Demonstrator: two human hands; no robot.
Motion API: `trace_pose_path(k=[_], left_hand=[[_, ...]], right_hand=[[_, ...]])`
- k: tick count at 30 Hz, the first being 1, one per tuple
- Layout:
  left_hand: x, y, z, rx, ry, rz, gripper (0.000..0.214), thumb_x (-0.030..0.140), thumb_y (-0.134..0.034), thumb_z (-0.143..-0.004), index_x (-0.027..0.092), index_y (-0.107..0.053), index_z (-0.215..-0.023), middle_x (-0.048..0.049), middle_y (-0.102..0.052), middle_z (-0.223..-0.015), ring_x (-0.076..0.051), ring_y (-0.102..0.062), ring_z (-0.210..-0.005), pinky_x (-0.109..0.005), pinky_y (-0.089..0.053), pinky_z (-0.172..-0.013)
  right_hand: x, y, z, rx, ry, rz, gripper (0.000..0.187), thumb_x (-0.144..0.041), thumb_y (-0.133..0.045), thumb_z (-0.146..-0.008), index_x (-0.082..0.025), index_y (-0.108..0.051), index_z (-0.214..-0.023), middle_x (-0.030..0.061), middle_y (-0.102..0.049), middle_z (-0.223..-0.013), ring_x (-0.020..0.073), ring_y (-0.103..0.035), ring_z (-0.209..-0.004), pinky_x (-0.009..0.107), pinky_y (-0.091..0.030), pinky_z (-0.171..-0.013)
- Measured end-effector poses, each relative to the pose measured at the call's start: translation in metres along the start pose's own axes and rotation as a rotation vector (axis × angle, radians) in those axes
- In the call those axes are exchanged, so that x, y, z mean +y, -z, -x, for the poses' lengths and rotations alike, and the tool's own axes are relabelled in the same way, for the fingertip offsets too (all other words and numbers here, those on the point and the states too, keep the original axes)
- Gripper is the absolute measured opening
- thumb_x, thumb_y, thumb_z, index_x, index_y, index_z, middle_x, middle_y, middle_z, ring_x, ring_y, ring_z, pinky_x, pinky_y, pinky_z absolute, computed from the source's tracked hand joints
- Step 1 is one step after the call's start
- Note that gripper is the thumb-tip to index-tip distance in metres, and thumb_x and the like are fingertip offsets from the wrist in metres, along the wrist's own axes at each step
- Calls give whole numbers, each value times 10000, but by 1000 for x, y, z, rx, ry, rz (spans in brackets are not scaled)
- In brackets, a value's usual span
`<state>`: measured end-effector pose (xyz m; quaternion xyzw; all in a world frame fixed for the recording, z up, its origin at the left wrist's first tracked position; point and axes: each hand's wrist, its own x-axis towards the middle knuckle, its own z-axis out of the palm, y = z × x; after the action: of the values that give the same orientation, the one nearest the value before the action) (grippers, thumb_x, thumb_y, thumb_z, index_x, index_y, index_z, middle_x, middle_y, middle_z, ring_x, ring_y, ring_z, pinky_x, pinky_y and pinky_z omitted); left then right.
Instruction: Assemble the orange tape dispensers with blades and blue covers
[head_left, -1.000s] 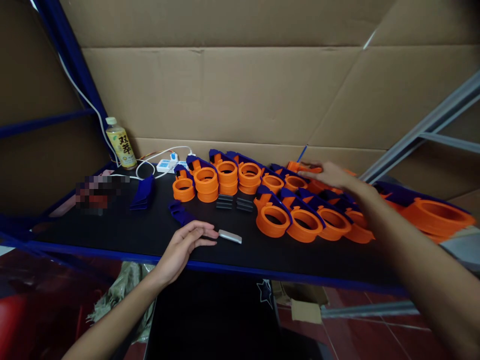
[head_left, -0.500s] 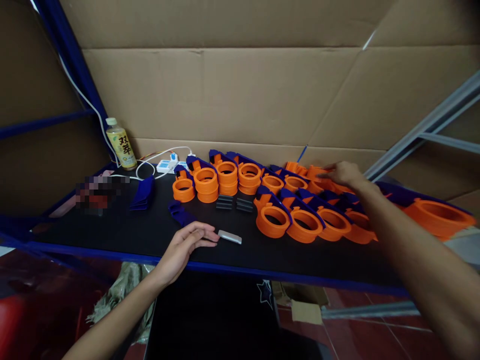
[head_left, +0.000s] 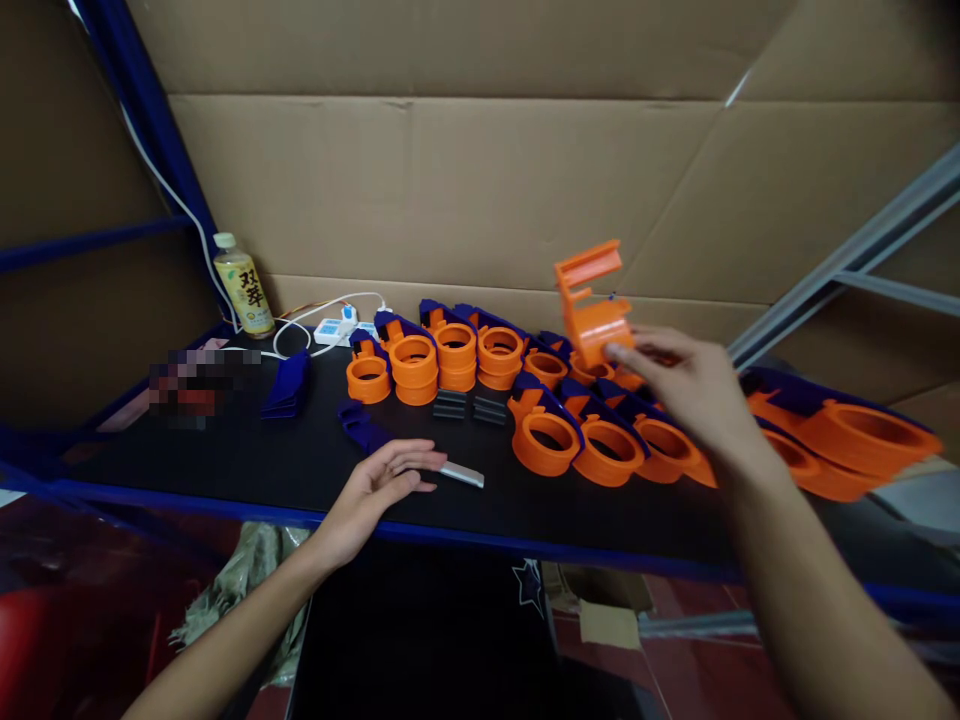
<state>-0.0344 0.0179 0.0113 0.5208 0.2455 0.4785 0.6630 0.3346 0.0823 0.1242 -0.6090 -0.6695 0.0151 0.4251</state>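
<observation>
My right hand (head_left: 679, 375) is closed on an orange plastic tape dispenser part (head_left: 600, 325), a ring with an upright arm, raised above the rows of assembled pieces. My left hand (head_left: 390, 475) rests over the black tabletop near its front edge, fingers stretched out and holding nothing. Its fingertips cover the left end of a flat silver piece (head_left: 465, 474); whether they touch it I cannot tell. Just behind that hand lies a loose dark blue plastic part (head_left: 361, 428), partly hidden by it. Orange and blue tape dispensers (head_left: 546, 445) stand in rows to the right.
Two small stacks of black strips (head_left: 450, 404) lie mid-table. Farther left are a pile of blue pieces (head_left: 286, 385), a power strip (head_left: 330, 332) with white cables and a drink bottle (head_left: 244, 288). Cardboard (head_left: 450, 190) walls the back; a metal bar (head_left: 847, 255) slants at right.
My right hand has lifted the orange part from the back pile and brought it up and toward me. My left fingers have shifted slightly right, over more of the silver piece.
</observation>
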Motion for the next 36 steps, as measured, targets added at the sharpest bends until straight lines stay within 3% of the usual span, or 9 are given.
trace_pose_path(k=[3, 5, 7, 10, 15, 19, 22, 26, 36], left_hand=[[-5, 1, 1, 16, -80, 32, 511, 289, -723, -850, 249, -589, -1341, -148, -581, -1420, -327, -510, -1338, -484, -454, -1059], [-9, 1, 2, 65, -138, 54, 559, 297, -745, -830, 265, -567, -1359, -136, -551, -1454, -317, -493, -1358, -471, -416, -1096], [-11, 0, 5, 93, -169, 91, 590, 337, -756, -814, 264, -552, -1363, -136, -535, -1467, -325, -504, -1349, -468, -408, -1100], [-10, -3, 9, 88, -163, 138, 616, 426, -742, -808, 252, -532, -1361, -157, -535, -1462, -357, -552, -1296, -486, -463, -1038], [-2, -7, 8, 232, -123, 166, 429, 390, -670, -879, 224, -561, -1259, -164, -619, -1368, -314, -692, -1098, -450, -540, -934], [0, -6, 5, 318, -95, 183, 429, 398, -682, -866, 225, -552, -1237, -152, -663, -1311, -274, -751, -923, -434, -582, -854], [1, -6, 4, 311, -63, 200, 427, 377, -708, -847, 229, -546, -1213, -136, -665, -1312, -270, -757, -901, -430, -587, -845], [1, -7, 4, 278, -33, 200, 356, 350, -708, -851, 222, -559, -1148, -112, -697, -1250, -274, -763, -883, -424, -589, -834], [2, -4, 3, 255, 20, 183, 369, 362, -704, -859, 197, -553, -1153, -142, -685, -1266, -274, -769, -811, -431, -594, -788]], right_hand=[[-65, -20, 62, -160, 113, -147, 271, -516, -669, -863, -264, -748, -802, 60, -712, -1186, 285, -663, -1104, 452, -511, -978], [-100, -35, 96, -347, 190, -178, 234, -496, -656, -883, -298, -767, -826, 28, -706, -1205, 264, -676, -1079, 423, -533, -951], [-124, -51, 121, -512, 215, -181, 212, -463, -623, -920, -313, -766, -877, 12, -723, -1169, 230, -700, -1021, 358, -565, -874], [-139, -73, 143, -552, 242, -116, 237, -440, -576, -955, -287, -754, -920, 25, -736, -1137, 227, -713, -989, 332, -571, -823], [-135, -88, 149, -594, 355, -124, 241, -415, -527, -987, -285, -729, -980, 14, -722, -1136, 185, -709, -937, 294, -565, -816], [-117, -94, 141, -362, 285, 61, 252, -386, -519, -989, -289, -689, -1149, 49, -708, -1176, 243, -668, -1061, 367, -565, -834], [-104, -102, 138, -335, 285, 221, 295, -328, -592, -948, -283, -660, -1232, 61, -707, -1167, 288, -627, -1112, 406, -572, -781], [-96, -112, 140, -380, 321, 252, 273, -211, -551, -960, -270, -686, -1190, 57, -716, -1030, 250, -644, -981, 366, -548, -671], [-85, -120, 134, -351, 358, 261, 221, -241, -481, -1004, -185, -694, -1021, 94, -715, -982, 246, -639, -946, 389, -518, -767]])
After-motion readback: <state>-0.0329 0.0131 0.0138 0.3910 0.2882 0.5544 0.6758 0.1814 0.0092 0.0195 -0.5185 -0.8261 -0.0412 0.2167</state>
